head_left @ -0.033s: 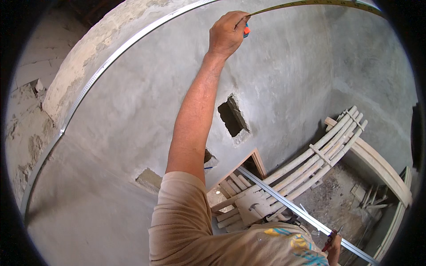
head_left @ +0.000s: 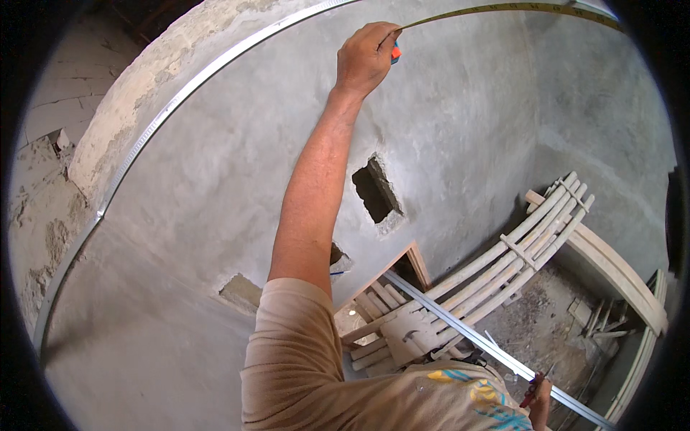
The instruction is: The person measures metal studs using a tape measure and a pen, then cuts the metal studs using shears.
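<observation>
Raised high against the grey plastered wall (head_left: 445, 129), my left hand (head_left: 363, 61) is closed around a tape measure (head_left: 395, 54). Its case shows blue and orange past my fingers. From there the yellow blade (head_left: 489, 8) runs out to the upper right. Low on the right, my right hand (head_left: 542, 408) is closed on red-handled snips (head_left: 530, 395), with a pointed metal tip sticking up. Beside that hand passes a long silvery metal channel (head_left: 463, 329), slanting down to the right. Whether the hand also touches the channel I cannot tell.
A metal strip (head_left: 162, 118) curves along the wall's upper left. Rough holes (head_left: 375, 188) are broken into the plaster. Below stands a scaffold of lashed poles (head_left: 503, 255), with a hammer (head_left: 413, 336) on a board (head_left: 399, 334). Debris covers the floor (head_left: 539, 309) underneath.
My left hand has shifted very slightly down and left, with the tape measure and its blade dipping along. My right hand has barely moved.
</observation>
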Demonstrator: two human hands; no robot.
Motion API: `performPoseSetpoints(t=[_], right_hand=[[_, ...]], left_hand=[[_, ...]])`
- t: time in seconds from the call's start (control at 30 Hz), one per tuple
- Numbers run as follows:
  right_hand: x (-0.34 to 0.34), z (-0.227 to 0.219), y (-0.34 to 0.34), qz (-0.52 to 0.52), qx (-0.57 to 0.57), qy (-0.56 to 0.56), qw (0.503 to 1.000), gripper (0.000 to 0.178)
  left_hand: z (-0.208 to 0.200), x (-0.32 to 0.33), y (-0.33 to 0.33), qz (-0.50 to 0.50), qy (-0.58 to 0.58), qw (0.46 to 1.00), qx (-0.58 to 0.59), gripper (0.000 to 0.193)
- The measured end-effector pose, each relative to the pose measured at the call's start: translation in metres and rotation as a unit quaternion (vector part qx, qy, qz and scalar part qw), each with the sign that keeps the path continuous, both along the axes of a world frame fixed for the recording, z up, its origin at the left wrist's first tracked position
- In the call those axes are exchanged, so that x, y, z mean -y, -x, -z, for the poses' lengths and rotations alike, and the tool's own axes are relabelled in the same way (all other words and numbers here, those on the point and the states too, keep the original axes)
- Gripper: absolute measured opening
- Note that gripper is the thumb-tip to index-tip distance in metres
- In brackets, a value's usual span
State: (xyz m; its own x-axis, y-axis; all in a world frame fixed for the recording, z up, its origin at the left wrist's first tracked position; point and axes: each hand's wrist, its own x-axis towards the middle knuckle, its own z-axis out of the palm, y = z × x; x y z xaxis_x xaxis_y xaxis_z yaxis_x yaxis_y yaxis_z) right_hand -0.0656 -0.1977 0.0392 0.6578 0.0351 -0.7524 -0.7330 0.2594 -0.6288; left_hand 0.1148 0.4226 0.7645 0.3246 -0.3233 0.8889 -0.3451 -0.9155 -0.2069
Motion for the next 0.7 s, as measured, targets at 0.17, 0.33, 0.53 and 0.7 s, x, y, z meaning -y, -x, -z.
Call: performPoseSetpoints(t=[0.17, 0.33, 0.53, 0.7], right_hand=[[-0.022, -0.052, -0.019, -0.051, 0.074, 0.063, 0.994, 0.031], [-0.049, -0.093, -0.051, -0.106, 0.18, 0.136, 0.968, 0.031], [-0.121, -0.17, -0.108, -0.178, 0.332, 0.143, 0.915, 0.032], [-0.235, -0.293, -0.155, -0.187, 0.435, 0.026, 0.88, 0.031]], left_hand=[[-0.004, -0.001, 0.0, -0.028, 0.027, 0.999, 0.0, 0.017], [-0.005, -0.008, 0.0, -0.03, 0.031, 0.999, 0.014, 0.016], [-0.017, -0.013, -0.006, -0.007, 0.025, 0.999, 0.038, 0.015], [-0.018, -0.029, -0.007, -0.025, 0.017, 0.999, 0.017, 0.014]])
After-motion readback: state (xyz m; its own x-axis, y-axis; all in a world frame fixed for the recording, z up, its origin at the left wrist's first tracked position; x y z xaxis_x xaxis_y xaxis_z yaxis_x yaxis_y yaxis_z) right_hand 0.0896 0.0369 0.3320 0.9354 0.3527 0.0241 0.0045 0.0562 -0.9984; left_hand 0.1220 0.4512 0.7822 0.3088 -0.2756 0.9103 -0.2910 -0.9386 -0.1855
